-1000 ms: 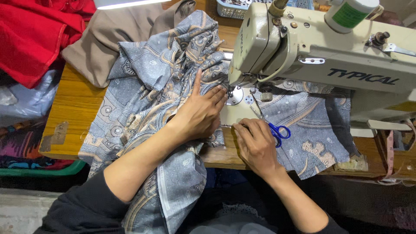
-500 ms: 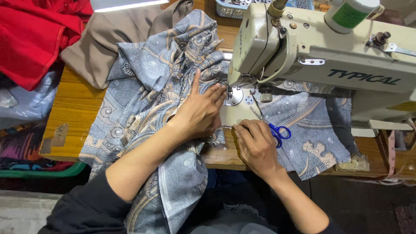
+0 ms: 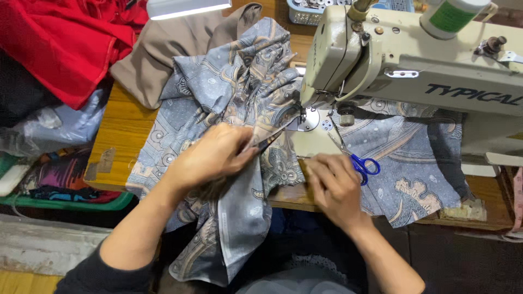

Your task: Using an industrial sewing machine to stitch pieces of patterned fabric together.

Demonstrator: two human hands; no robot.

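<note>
Left hand (image 3: 212, 155) pinches folded patterned fabric (image 3: 234, 103) edge, right hand (image 3: 335, 188) flat, holding nothing; fold could slip crooked near sewing machine (image 3: 381, 60) needle, scissors (image 3: 357, 160) might snag

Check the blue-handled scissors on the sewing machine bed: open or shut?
Shut, as far as shows. The blue-handled scissors lie flat on the patterned fabric beside the right hand, blades together in one thin line.

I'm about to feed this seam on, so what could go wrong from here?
1. The left hand pinches the blue patterned fabric close to the sewing machine needle area; fingers could get caught.
2. Blue-handled scissors lie on the fabric beside the right hand; they might snag or slide.
</note>
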